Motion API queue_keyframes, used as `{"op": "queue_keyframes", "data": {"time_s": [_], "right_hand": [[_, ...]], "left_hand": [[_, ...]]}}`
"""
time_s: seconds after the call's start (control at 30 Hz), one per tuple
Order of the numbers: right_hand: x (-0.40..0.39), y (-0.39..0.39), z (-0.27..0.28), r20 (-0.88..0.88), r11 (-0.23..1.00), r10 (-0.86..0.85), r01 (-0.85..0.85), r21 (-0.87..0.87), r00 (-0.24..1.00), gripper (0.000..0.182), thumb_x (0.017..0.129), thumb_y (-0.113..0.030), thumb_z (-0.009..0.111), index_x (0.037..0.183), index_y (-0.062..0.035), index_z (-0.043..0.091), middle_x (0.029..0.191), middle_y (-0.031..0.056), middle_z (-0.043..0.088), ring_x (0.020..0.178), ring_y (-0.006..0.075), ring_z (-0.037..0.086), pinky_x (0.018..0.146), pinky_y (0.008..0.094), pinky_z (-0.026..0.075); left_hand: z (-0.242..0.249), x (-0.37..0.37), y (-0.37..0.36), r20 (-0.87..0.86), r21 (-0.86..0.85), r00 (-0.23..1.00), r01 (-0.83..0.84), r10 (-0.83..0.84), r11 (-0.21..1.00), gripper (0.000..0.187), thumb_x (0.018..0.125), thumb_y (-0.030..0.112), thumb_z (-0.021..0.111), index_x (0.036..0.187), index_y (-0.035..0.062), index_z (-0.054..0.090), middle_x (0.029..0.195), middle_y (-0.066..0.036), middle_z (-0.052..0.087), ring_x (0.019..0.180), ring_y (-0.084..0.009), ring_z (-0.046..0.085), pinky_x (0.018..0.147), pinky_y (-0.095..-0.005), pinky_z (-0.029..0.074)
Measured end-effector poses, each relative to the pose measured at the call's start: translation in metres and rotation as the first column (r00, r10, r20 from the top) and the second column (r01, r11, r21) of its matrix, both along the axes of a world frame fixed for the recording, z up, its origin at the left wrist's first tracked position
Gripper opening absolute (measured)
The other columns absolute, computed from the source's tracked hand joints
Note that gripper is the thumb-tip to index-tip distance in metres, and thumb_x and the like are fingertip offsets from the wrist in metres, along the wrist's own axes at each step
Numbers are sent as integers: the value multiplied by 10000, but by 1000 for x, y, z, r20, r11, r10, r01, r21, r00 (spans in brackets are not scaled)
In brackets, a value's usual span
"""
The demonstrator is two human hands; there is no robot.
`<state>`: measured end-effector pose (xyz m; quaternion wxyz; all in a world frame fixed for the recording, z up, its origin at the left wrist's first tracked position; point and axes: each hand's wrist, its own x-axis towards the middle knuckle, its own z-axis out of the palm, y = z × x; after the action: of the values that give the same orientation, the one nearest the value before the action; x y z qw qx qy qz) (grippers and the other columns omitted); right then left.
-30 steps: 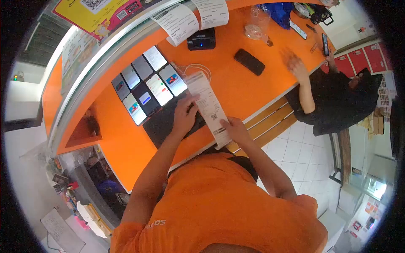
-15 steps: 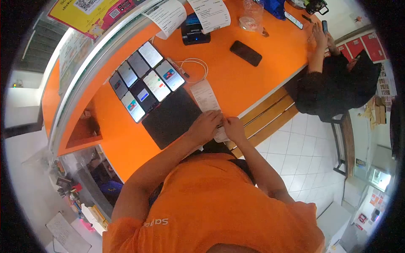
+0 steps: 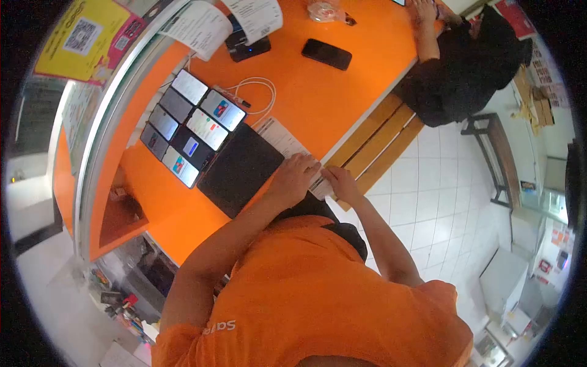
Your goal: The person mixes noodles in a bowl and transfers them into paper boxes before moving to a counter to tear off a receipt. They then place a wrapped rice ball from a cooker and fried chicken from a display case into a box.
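A long printed receipt (image 3: 279,137) lies along the orange counter's edge, and its near end (image 3: 319,187) shows between my hands. My left hand (image 3: 296,178) is closed over the middle of the strip, its fingertips on the paper. At the right edge of the slip, my right hand (image 3: 342,184) pinches the paper with bent fingers. The exact grip of both hands is partly hidden. Just left of the receipt lies a flat black rectangular pad (image 3: 241,170), close to my left wrist.
Several lit phones (image 3: 206,129) lie in rows beyond the pad. A white cable (image 3: 273,92), a dark phone (image 3: 326,54) and a small black printer (image 3: 249,49) are farther up the counter (image 3: 293,85). A person in black (image 3: 465,67) sits at right by a wooden bench (image 3: 373,140).
The head view has shifted, so the counter items sit higher and farther left. My hands stay on the receipt, with the fingers slightly farther apart.
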<state>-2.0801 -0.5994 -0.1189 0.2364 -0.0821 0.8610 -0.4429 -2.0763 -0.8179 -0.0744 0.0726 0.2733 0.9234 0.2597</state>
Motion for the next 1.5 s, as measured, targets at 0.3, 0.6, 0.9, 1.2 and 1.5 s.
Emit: {"op": "queue_keyframes", "data": {"time_s": [0.3,0.6,0.9,1.2,1.5], "right_hand": [[32,-19,-85,147,917,-220,255,-305,964,353,1084,-325,478,1069,-13,643,833,129,656,767,223,626,746,370,506],[20,-10,-27,258,917,-180,257,-306,949,318,1096,-254,481,898,-42,610,751,-28,566,697,73,520,647,279,460],[57,-18,-98,-7,979,-46,44,-197,999,360,1083,-343,491,1078,-32,670,906,102,690,832,197,670,764,344,519],[8,3,10,-116,927,-371,362,-96,921,316,1051,-291,548,938,-13,648,748,132,625,707,245,615,657,406,487],[-93,-51,39,-210,990,-136,123,-72,968,511,1022,-418,519,1278,16,608,1147,243,678,1124,430,627,972,488,488]], "left_hand": [[-1,8,5,-52,-27,998,21,-23,999,417,853,47,585,1264,41,658,1352,-194,557,1271,-396,495,1052,-521,413],[3,6,-6,-78,26,997,8,-6,1000,459,834,110,632,1279,0,613,1365,-171,525,1270,-377,486,1052,-519,415],[11,8,2,-89,-34,995,-48,45,998,464,821,76,626,1275,-15,593,1316,-152,533,1240,-364,500,1037,-486,437],[18,1,-10,96,250,995,-57,34,967,563,867,235,736,1334,-35,576,1334,-217,598,1270,-388,541,1096,-482,416],[51,-6,-11,593,258,772,-452,229,854,494,878,188,670,1309,-33,575,1063,-232,707,1028,-358,702,933,-406,531]]}}
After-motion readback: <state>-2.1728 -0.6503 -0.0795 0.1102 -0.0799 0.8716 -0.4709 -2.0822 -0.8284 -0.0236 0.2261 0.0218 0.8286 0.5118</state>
